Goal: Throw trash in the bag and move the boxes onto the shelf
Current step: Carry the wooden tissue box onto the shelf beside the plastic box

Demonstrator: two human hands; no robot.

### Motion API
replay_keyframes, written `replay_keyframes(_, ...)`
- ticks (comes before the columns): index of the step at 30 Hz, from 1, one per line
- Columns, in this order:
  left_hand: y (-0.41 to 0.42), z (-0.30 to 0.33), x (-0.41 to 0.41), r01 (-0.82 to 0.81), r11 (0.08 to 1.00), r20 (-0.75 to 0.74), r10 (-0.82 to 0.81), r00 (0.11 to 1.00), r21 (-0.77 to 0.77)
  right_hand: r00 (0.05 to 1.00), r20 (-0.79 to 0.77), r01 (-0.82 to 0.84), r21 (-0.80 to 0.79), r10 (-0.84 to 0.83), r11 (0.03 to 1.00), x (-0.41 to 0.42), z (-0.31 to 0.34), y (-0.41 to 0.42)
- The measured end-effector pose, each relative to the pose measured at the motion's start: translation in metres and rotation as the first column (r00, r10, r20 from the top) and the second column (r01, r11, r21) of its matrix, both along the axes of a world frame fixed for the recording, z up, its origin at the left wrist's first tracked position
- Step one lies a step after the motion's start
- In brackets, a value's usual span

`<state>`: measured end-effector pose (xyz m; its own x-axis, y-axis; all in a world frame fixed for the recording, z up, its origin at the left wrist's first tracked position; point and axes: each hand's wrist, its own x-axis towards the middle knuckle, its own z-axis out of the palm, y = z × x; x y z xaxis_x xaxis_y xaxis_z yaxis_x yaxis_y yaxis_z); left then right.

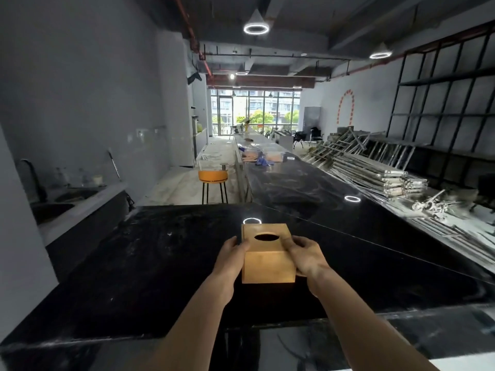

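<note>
A light-brown wooden tissue box [267,266] with an oval slot in its top is at the middle of the black counter [160,263]. My left hand [232,257] grips its left side and my right hand [305,257] grips its right side. Whether the box rests on the counter or is held just above it I cannot tell. A black metal grid shelf [442,103] stands against the white wall at the far right. No trash bag is in view nearby.
The long black counter runs away towards the windows, with blue bags and papers [261,156] far along it. An orange stool [213,180] stands left of it. A sink [51,207] is at the left. Stacked metal frames [375,170] lie on the floor at right.
</note>
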<state>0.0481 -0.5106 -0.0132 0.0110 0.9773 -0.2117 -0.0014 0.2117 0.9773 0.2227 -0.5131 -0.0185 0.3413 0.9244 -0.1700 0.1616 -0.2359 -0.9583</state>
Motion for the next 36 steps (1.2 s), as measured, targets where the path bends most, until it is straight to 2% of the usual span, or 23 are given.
replay_keyframes(5,-0.003,0.004,0.001,-0.029,1.000,-0.052,0.030,0.998,0.007,0.997,0.071,-0.010,0.004,0.009,1.000,-0.005,0.007,0.004)
replay_keyframes(11,-0.018,0.017,-0.033,-0.192,0.980,-0.088,0.196,0.977,0.044,0.986,0.085,-0.149,0.052,0.145,0.987,-0.039,0.021,0.003)
replay_keyframes(16,-0.057,0.026,-0.104,-0.342,0.936,-0.078,0.348,0.934,0.086,0.963,0.089,-0.264,0.117,0.254,0.957,-0.117,0.027,-0.008)
replay_keyframes(20,-0.119,0.031,-0.176,-0.467,0.876,-0.087,0.478,0.874,0.122,0.918,0.104,-0.394,0.118,0.383,0.911,-0.202,0.033,-0.041)
replay_keyframes(24,-0.201,0.031,-0.257,-0.624,0.772,-0.078,0.634,0.769,0.122,0.825,0.124,-0.565,0.128,0.552,0.815,-0.299,0.038,-0.099)
replay_keyframes(28,-0.307,0.030,-0.333,-0.767,0.629,-0.054,0.776,0.628,0.128,0.704,0.143,-0.710,0.130,0.696,0.692,-0.394,0.041,-0.184)
replay_keyframes(36,-0.576,0.002,-0.456,-0.925,0.367,-0.013,0.930,0.367,0.094,0.412,0.158,-0.911,0.066,0.897,0.407,-0.559,0.017,-0.420)
